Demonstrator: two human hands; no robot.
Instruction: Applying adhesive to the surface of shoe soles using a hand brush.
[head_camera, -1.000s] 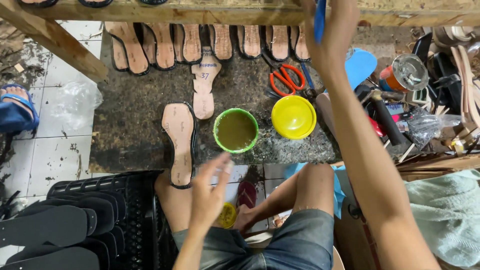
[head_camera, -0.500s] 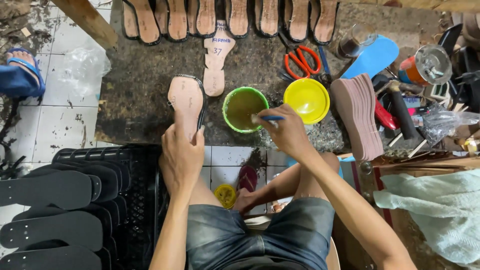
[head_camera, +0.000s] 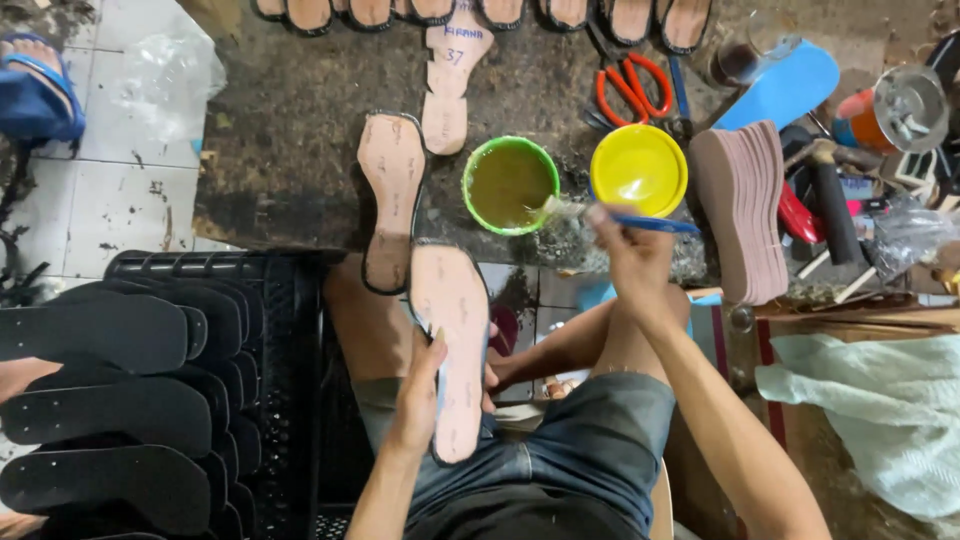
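Observation:
My left hand grips a tan shoe sole by its edge and holds it flat above my lap. My right hand holds a blue-handled brush; its bristle tip rests at the rim of a green bowl of brownish glue. A second tan sole lies on the dark worktop, left of the bowl. A yellow bowl stands right of the green one.
A row of soles lines the far edge of the worktop, with a card sole pattern and orange scissors. A stack of pinkish insoles and a blue sole lie right. Black soles fill a black crate at left.
My left hand has lifted one tan sole off the worktop and drawn it toward my lap. My right hand came down with the brush to the green bowl's rim.

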